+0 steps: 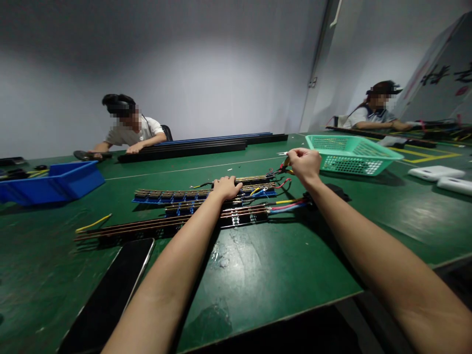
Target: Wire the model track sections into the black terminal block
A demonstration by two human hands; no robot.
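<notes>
Several long strips with copper-coloured rods lie side by side on the green table. My left hand (225, 189) rests with fingers spread on the blue strip (165, 195) and the short strip behind it. The black strip (136, 229) nearest me has yellow, red and blue wires (289, 205) at its right end. My right hand (304, 163) is closed in a pinch at the right end of the rear strip, by some short dark and red wires (283, 168); what its fingertips grip is too small to make out.
A green basket (354, 156) stands behind my right hand. A blue bin (55, 183) is at the left and a phone (110, 295) at the front left. Long black bars (184, 149) lie at the back near a person (134, 130). Another person (372, 115) sits far right.
</notes>
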